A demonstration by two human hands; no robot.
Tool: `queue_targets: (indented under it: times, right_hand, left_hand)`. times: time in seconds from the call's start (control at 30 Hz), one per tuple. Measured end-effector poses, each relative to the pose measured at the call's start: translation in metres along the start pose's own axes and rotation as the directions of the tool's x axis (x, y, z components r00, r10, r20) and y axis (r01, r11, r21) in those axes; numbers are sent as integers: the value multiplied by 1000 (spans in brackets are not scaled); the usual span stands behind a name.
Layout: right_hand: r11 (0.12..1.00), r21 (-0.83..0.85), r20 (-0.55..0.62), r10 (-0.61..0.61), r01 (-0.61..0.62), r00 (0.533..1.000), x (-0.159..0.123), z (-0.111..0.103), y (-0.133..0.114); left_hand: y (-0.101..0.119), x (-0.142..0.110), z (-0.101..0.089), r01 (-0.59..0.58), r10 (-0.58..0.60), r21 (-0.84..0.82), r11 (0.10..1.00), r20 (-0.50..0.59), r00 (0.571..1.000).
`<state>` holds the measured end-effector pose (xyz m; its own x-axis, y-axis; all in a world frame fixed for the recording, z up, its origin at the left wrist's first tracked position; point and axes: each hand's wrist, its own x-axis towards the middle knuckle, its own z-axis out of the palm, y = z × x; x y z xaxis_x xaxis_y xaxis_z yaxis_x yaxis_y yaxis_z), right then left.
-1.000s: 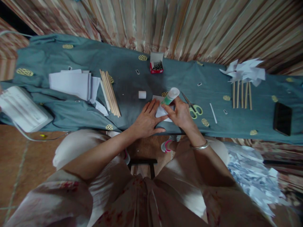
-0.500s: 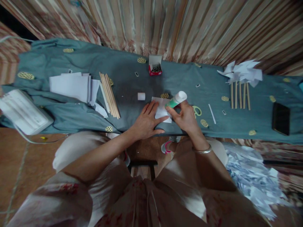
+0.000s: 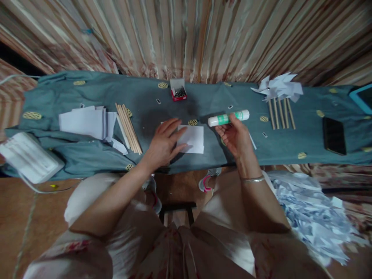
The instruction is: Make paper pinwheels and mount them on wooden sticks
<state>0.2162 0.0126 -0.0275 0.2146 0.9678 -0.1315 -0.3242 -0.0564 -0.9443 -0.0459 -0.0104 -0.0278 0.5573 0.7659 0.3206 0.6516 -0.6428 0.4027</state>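
My right hand (image 3: 236, 137) grips a white and green glue stick (image 3: 222, 119) between thumb and fingers, held nearly level above the cloth, right of a white sheet of paper (image 3: 194, 138). The sheet lies flat near the table's front edge. Over its left side is my left hand (image 3: 164, 144), palm down, fingers apart, with the thumb and index finger over the paper. The spot where a small white cap stood is covered by the left fingers, so the cap is hidden or barely seen. The scissors are almost wholly hidden behind my right hand.
Wooden sticks (image 3: 128, 130) and stacked paper (image 3: 83, 123) lie left, near a white box-like device (image 3: 31, 157). At the back is a red box of small metal pieces (image 3: 179, 93). Paper pinwheels (image 3: 280, 88) and a phone (image 3: 334, 135) lie right. Paper scraps (image 3: 310, 217) are heaped below.
My right hand has lifted the glue stick off the paper and moved it right, turning it level. My left hand has slid left from the sheet toward the cap's spot. The view has tilted up.
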Motion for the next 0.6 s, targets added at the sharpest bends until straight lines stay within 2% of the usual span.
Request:
queue_targets:
  times: [0.07,0.13,0.23,0.33,0.47,0.6]
  right_hand:
    - [1000,3,-13,13,-13,1000,0,2,0]
    - [999,-41,-13,17,-18,1000,-1,5,0]
    - [988,-153,21,16,-13,1000,-4,10,3]
    - [958,-285,46,-11,24,999,-5,12,10]
    - [915,-396,79,-51,78,996,-4,12,21]
    - [893,-440,80,-72,100,994,-2,11,27]
  left_hand:
    - [-15,3,-8,99,-96,44,994,-60,994]
    - [-28,4,-11,169,-165,68,983,-61,984]
    - [-39,3,-8,215,-214,69,974,-22,977]
    - [-38,2,-7,223,-222,66,972,-28,975]
    - [-23,0,-6,119,-114,68,991,-80,990]
    - [-5,-6,9,-65,64,12,998,18,998]
